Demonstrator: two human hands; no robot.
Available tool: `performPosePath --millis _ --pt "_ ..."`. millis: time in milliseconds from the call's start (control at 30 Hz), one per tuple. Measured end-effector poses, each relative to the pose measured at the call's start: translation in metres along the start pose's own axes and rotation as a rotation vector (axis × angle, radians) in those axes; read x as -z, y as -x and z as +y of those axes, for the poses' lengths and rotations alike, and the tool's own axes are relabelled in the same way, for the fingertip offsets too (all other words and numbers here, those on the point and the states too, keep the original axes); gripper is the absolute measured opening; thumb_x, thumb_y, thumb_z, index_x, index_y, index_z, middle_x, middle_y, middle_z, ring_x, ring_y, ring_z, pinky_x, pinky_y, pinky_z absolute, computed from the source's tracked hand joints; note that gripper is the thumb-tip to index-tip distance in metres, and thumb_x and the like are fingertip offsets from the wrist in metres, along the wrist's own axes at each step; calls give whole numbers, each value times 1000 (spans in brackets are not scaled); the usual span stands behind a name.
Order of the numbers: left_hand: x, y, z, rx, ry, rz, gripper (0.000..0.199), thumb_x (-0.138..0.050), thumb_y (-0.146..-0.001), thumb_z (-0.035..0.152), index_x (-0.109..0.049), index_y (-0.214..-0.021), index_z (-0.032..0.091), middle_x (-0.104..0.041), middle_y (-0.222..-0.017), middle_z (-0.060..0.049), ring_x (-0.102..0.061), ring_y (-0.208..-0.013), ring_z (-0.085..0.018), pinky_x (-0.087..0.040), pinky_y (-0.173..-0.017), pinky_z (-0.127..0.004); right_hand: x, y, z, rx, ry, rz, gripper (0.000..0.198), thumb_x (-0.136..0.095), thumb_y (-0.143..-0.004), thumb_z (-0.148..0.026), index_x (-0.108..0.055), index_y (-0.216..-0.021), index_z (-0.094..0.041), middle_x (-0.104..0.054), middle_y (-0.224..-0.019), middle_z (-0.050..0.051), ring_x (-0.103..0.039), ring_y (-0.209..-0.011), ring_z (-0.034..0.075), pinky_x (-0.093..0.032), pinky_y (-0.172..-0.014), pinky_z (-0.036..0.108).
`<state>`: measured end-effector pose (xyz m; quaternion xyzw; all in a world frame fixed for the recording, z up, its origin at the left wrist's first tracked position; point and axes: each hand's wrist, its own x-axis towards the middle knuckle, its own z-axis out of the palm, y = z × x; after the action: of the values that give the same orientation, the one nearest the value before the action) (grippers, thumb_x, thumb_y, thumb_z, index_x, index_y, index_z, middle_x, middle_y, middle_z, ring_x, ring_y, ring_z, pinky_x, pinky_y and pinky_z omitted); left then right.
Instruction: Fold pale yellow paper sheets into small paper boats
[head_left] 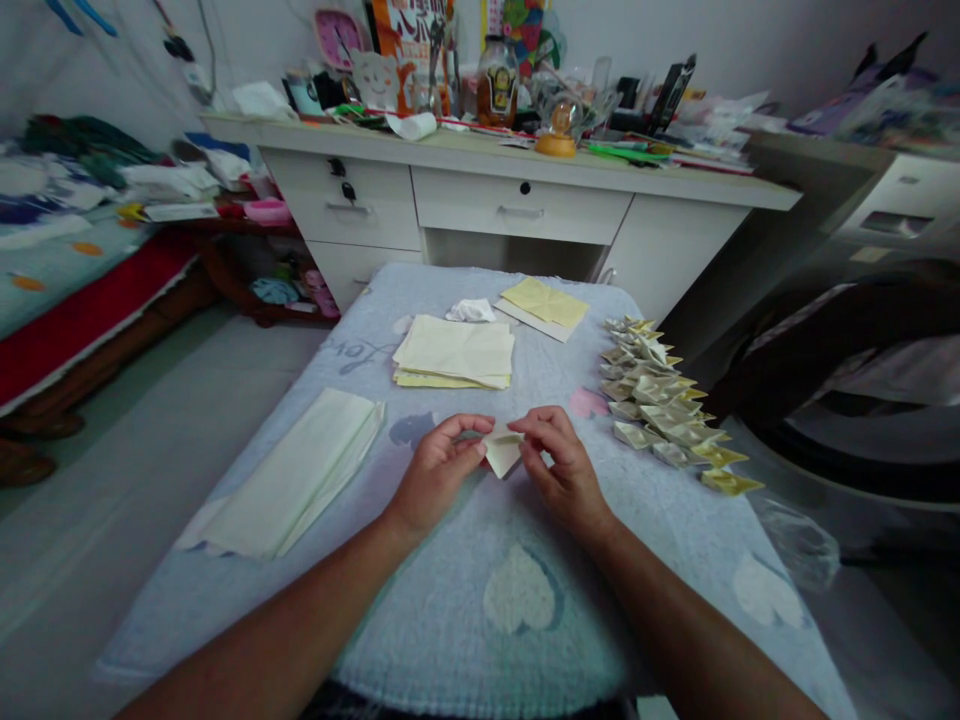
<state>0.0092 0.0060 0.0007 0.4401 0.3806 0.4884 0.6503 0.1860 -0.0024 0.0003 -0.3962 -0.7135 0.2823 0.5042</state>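
Observation:
A small folded piece of cream paper (502, 452) is pinched between my two hands above the middle of the cloth-covered table. My left hand (442, 465) grips its left side between thumb and fingers. On its right edge, my right hand (562, 460) holds it with thumb and forefinger. Beyond the hands lies a stack of cream paper sheets (454, 350). To the left rests a long folded bundle of pale paper (300, 475). Several folded paper boats (660, 395), white and yellow, stand in rows at the table's right side.
A crumpled white tissue (471, 311) and yellow paper (546, 299) lie at the table's far end. Behind stands a white desk (517, 205) crowded with jars and small items. A bed (90, 270) is at left, a front-loading washing machine (892, 240) at right, a clear plastic bag (799, 545) near the right edge.

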Motion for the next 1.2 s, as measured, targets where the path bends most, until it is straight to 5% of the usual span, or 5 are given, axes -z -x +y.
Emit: performPosePath --millis 233,400,567,800,1200 --pt "1 -1 3 63 266 -29 25 -63 -76 14 -59 -100 17 -64 -98 -3 -61 -91 -15 -50 -80 -27 -2 4 5 79 84 -113 45 -45 -83 -1 -63 -112 -30 -46 -113 5 -53 -92 15 -49 -79 32" --pt "3 -3 -4 75 154 12 46 -72 -72 14 -51 -113 21 -65 -99 -2 -62 -86 -14 -49 -76 -25 -1 4 0 69 44 -182 42 -47 -82 -4 -64 -111 -29 -47 -111 5 -53 -95 16 -48 -81 34" --pt "4 -5 -7 43 59 44 44 -75 -68 12 -55 -106 19 -63 -96 -2 -61 -86 -14 -49 -74 -24 0 3 -5 -146 -76 -63 44 -54 -87 -22 -45 -130 -25 -51 -114 7 -54 -88 16 -48 -76 31" --pt "2 -2 -5 27 -6 -29 41 -76 -69 18 -56 -105 18 -65 -92 -3 -61 -84 -15 -49 -74 -25 0 -1 -3 -466 -230 -221 31 -57 -87 -46 -58 -77 -17 -55 -64 -1 -47 -57 11 -37 -54 23" --pt "0 -2 -1 22 -203 -23 18 -68 -78 31 -64 -75 14 -61 -64 0 -53 -58 -11 -41 -58 -23 -2 2 -4 -438 -235 -274 33 -59 -85 -48 -59 -77 -16 -52 -64 -3 -43 -57 10 -34 -54 22"
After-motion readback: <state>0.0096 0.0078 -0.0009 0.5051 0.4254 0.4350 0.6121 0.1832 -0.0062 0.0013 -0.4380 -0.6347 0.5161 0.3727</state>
